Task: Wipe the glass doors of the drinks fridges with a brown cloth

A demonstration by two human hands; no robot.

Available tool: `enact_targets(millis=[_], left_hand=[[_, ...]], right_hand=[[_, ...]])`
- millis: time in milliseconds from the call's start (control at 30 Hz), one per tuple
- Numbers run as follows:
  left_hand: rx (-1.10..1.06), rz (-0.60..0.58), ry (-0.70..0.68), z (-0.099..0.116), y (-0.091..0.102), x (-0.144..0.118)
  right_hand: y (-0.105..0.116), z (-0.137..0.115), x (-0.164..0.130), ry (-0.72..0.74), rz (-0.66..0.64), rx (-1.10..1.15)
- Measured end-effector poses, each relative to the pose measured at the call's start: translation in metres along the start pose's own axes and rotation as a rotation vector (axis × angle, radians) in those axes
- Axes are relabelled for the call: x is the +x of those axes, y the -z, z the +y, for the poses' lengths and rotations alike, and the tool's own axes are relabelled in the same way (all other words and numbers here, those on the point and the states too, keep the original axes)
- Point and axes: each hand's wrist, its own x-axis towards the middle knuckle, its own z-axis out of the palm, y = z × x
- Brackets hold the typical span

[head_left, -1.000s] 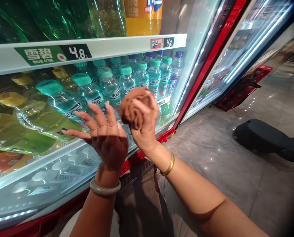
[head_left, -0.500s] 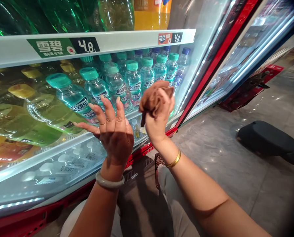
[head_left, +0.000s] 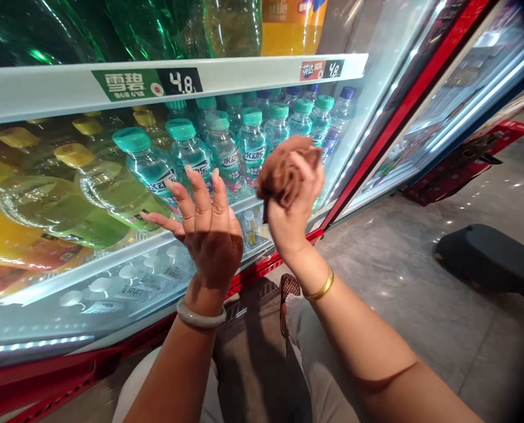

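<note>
My left hand [head_left: 213, 235] is raised in front of the drinks cooler, fingers spread and holding nothing. Whether its palm touches the cooler's glass I cannot tell. To its right, my right hand [head_left: 295, 220] grips a crumpled brown cloth [head_left: 284, 167], slightly blurred. Behind both hands stand several clear bottles with teal caps [head_left: 182, 130] in rows on a shelf. The cloth hides some of these bottles from view.
Large yellow-capped bottles [head_left: 98, 188] stand at the left. A white shelf edge with price tags [head_left: 145, 84] runs above. The cooler's red frame [head_left: 398, 123] slants up rightward. At the right are a red box [head_left: 469, 158] and a dark seat-like object [head_left: 482, 249] over the grey floor.
The view has shifted a little, so the cooler and bottles appear farther right. My left hand keeps its spread pose; my right hand still holds the cloth, with little movement against the cooler.
</note>
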Motion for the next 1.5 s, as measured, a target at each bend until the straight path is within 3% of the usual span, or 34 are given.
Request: enact_targets(millis=[100,167,333,433,500,567,667,733,833,900,967,1067,1167,1233,1367,1433,1500], left_hand=[[-0.01,0.025,0.022,0.001,-0.001,0.001],[-0.002,0.029,0.016,0.002,0.001,0.001],[0.037,0.075,-0.041,-0.002,0.008,0.003],[0.039,0.088,-0.071,-0.007,0.011,0.003],[0.053,0.08,-0.085,-0.009,0.011,0.002],[0.063,0.101,-0.099,-0.009,0.011,0.001],[0.068,0.127,-0.094,-0.007,0.01,0.001],[0.078,0.115,-0.071,-0.003,0.01,0.002],[0.083,0.125,-0.042,0.002,0.008,0.004],[0.087,0.143,-0.043,0.004,0.003,0.003],[0.085,0.147,-0.07,0.004,-0.004,0.0],[0.052,0.129,-0.13,0.003,-0.014,-0.01],[0.039,0.119,-0.162,0.004,-0.021,-0.018],[0.031,0.093,-0.156,0.006,-0.024,-0.021],[0.014,0.033,-0.124,0.013,-0.029,-0.022],[0.011,0.011,-0.11,0.014,-0.032,-0.024],[0.009,-0.019,-0.101,0.014,-0.035,-0.026]], right_hand=[[-0.002,-0.026,-0.005,0.26,-0.208,0.047],[0.0,-0.018,-0.001,0.306,-0.235,0.037],[0.007,0.034,0.017,-0.019,0.038,-0.021],[0.006,0.024,0.017,-0.073,0.1,-0.029],[0.002,0.0,0.011,-0.002,0.028,-0.028],[-0.001,-0.02,0.004,0.165,-0.103,-0.006],[0.0,-0.017,-0.001,0.399,-0.225,0.054],[0.003,0.006,0.003,0.346,-0.162,0.065],[0.008,0.04,0.011,0.071,0.07,0.02],[0.007,0.043,0.013,-0.027,0.16,-0.011],[0.003,0.028,0.008,-0.009,0.124,-0.01],[-0.003,-0.005,-0.003,0.158,-0.047,0.029],[-0.001,-0.005,-0.005,0.284,-0.138,0.048],[0.005,0.018,0.001,0.219,-0.085,0.023],[0.014,0.064,0.01,-0.078,0.128,-0.028],[0.014,0.061,0.006,-0.116,0.139,-0.023],[0.01,0.042,-0.003,-0.057,0.065,0.0]])
